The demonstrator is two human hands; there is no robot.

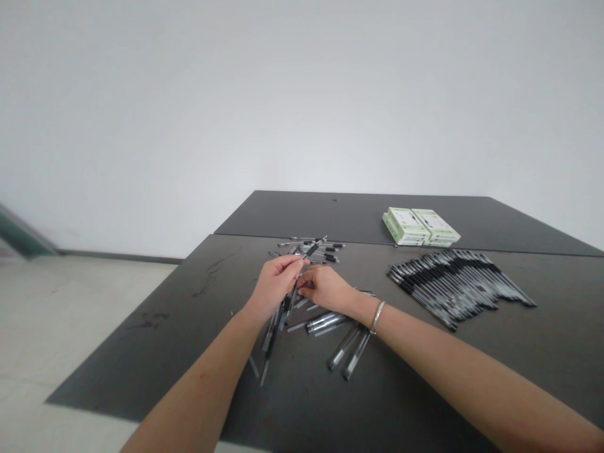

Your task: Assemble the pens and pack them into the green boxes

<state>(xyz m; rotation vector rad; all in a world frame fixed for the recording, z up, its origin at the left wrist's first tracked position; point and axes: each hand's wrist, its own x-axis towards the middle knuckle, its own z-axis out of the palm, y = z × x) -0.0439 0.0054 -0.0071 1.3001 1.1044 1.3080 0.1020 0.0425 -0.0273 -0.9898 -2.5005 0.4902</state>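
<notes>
Pen (313,248) is pointing toward one o'clock above the worktop (189,340), my left hand (278,280) is pinching it thumb-to-finger, my right hand (325,286) is sitting half-curled at three o'clock, grip unclear, and I am judging a light, steady hold best.

The support consists of two dark tabletops, a near one (165,358) and a far one (325,214), meeting at a straight seam. Smudges (151,319) mark the near top's left side. Mid-surface lie scattered slim pen pieces (329,257), some with black grips, and clear tubes (325,323) nearer the front edge. To the right, pens (453,283) lie side by side in an overlapping row. Green-and-white boxes (419,228) sit stacked on the far top, near the seam.
</notes>
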